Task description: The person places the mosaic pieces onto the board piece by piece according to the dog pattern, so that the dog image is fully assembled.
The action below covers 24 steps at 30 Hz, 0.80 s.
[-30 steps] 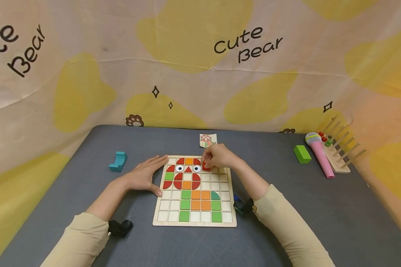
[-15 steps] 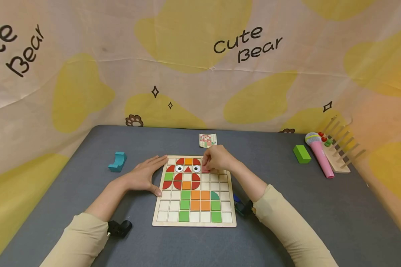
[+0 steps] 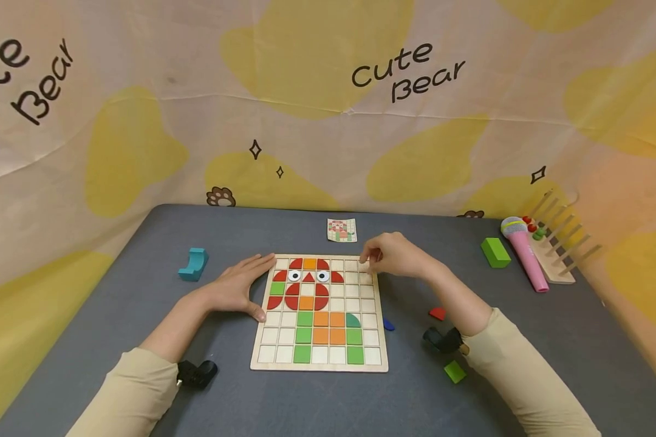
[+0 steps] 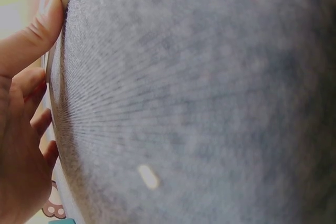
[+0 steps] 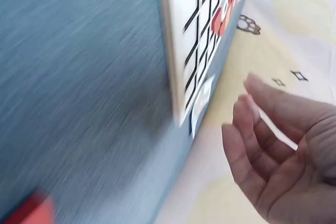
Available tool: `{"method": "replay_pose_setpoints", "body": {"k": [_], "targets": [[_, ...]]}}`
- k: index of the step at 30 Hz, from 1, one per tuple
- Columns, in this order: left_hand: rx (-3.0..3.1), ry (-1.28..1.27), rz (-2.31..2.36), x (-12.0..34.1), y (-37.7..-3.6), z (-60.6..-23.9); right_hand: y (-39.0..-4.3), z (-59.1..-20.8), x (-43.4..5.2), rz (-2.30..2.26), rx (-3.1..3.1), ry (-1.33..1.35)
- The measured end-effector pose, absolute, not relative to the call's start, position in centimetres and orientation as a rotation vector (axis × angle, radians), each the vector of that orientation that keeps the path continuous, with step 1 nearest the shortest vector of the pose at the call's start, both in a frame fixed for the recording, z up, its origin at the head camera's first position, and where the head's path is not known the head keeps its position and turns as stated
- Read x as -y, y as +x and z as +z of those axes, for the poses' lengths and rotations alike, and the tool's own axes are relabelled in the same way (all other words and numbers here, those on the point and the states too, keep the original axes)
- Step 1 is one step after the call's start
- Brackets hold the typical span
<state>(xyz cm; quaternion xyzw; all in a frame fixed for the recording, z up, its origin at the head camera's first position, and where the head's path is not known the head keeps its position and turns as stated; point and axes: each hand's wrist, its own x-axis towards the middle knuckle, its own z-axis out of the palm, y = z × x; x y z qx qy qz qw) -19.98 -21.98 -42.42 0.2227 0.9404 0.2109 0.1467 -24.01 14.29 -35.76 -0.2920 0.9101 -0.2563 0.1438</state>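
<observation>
Figure: a person is working at a wooden grid board (image 3: 319, 362) lying on a grey table (image 3: 142, 243). The left hand (image 3: 235, 290) is resting flat, fingers straight, against the board's left edge, bracing it. The right hand (image 3: 396, 255) is hovering over the board's far right corner with fingers loosely curled; the right wrist view is showing something thin and white between the fingers (image 5: 247, 129), but whether it is a piece cannot be told. A red quarter-round piece (image 3: 336, 277) is sitting in the board beside the owl's right eye. Loose pieces, red (image 3: 437, 313), blue (image 3: 389, 326) and green (image 3: 455, 371), are lying right of the board near the forearm. Risk: the sleeve sweeping these pieces away, or the hand brushing seated tiles and unseating them, if the brace is slackening.
</observation>
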Motion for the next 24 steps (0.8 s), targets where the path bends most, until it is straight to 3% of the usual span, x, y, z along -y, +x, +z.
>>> {"method": "replay_pose_setpoints", "body": {"k": [15, 24], "targets": [[-2.721, 0.649, 0.579, 22.1, -19.9, -42.5, -18.5, -38.9, -25.6, -0.902, -2.332, -0.933], [-2.722, 0.644, 0.582, 22.0, -19.9, -42.4, -16.4, -39.6, -28.2, -1.023, -2.116, -1.008]]}}
